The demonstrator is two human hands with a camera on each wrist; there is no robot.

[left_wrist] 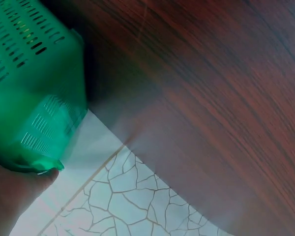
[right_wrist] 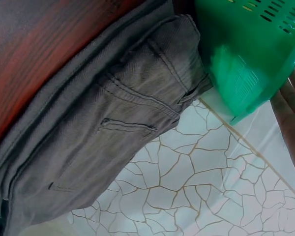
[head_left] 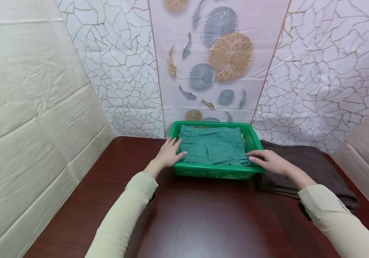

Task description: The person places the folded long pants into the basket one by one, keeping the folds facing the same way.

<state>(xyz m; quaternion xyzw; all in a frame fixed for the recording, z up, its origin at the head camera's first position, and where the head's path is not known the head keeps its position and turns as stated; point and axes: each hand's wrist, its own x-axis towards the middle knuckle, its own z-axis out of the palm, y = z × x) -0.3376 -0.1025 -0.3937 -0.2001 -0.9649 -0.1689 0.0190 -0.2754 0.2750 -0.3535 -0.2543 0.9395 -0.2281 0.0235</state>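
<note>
A folded green garment (head_left: 216, 145) with a seam and pocket-like flap lies flat inside a green plastic basket (head_left: 214, 173) at the table's far side. My left hand (head_left: 167, 153) rests over the basket's left rim, fingers spread and relaxed at the garment's left edge. The left wrist view has this hand (left_wrist: 14, 189) right at the rim. At the other end, my right hand (head_left: 270, 162) reaches over the right rim with its fingers loosely extended, fingertips by the garment's right edge. Part of that hand (right_wrist: 292, 108) shows beside the basket in the right wrist view.
Folded dark brown trousers (head_left: 303, 166) lie on the table just right of the basket, under my right forearm. The dark red wooden table (head_left: 197, 218) spreads in front. A patterned cloth wall (head_left: 126, 64) stands close behind the basket, with plain cloth at both sides.
</note>
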